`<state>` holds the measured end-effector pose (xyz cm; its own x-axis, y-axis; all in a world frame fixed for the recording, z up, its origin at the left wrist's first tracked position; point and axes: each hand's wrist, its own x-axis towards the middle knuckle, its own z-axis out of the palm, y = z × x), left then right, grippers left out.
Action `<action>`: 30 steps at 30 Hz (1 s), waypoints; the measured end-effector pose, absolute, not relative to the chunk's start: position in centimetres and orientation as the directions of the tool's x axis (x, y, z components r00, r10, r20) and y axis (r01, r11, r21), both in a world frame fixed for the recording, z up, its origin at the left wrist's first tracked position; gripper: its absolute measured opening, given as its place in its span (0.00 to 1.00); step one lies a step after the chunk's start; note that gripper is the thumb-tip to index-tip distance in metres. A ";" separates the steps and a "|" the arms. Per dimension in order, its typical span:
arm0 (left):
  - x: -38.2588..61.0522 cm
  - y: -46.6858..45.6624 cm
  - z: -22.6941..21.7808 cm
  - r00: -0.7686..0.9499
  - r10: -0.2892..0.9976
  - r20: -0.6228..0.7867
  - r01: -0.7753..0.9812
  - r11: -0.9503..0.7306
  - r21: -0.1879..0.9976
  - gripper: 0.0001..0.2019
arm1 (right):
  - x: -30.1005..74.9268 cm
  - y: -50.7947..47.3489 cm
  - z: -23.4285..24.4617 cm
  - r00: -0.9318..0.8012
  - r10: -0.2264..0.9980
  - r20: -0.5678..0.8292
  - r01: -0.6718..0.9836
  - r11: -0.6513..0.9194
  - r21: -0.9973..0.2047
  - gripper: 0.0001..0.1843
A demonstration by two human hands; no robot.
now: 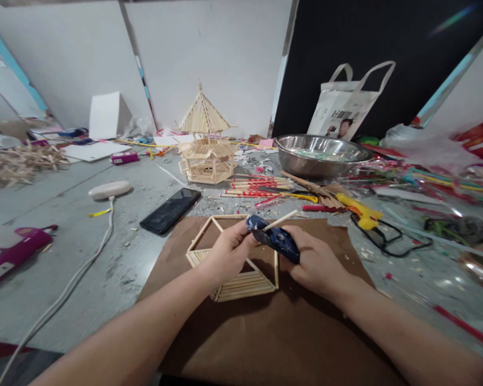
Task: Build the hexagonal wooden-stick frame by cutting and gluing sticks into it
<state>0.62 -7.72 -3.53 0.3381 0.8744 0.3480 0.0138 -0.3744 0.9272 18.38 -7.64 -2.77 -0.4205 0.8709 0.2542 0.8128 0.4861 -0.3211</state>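
A dark blue tool sits between the two hands, low over the middle of the table, and a thin wooden stick pokes out of it, slanting up and to the right. The right hand is wrapped around the tool's nearer end, fingers closed on it. The left hand has its fingers curled shut on the tool's far end, thumb pressed against it – whether it also touches the stick I cannot tell.

Right beneath the hands lies a stick frame, square in outline with panels of sticks laid side by side, partly hidden by the left hand. It rests on a brown sheet that covers the near part of the grey table.

Just beyond the sheet's left corner lies a black phone. Further back are loose red-and-white sticks and a stick pagoda, standing upright. To the right – near the sheet's far corner – lies a yellow glue gun, and behind it a steel bowl and a white tote bag. Off to the left a white cable runs to a white puck, with a pink case near the table edge
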 end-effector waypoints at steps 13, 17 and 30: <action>0.6 -7.2 -3.2 0.214 0.925 0.315 0.255 -0.364 0.896 0.12 | 17.8 -7.1 -1.6 -0.356 0.928 0.107 0.910 0.370 -0.187 0.16; 0.2 -6.2 -3.2 0.136 0.973 0.188 0.276 -0.220 0.936 0.13 | 16.9 -5.3 -0.6 -0.386 0.922 -0.009 0.902 0.376 -0.210 0.12; -3.4 -3.2 -3.6 -0.087 0.982 0.170 0.539 -0.097 0.837 0.14 | 12.3 0.3 0.1 -0.415 0.900 -0.136 0.896 0.379 -0.230 0.14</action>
<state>-3.43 -3.15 -3.58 -0.0874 0.9816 0.1700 0.5388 -0.0969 0.8368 12.29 0.26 0.10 -0.4149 0.8997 -0.1356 0.8964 0.3786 -0.2304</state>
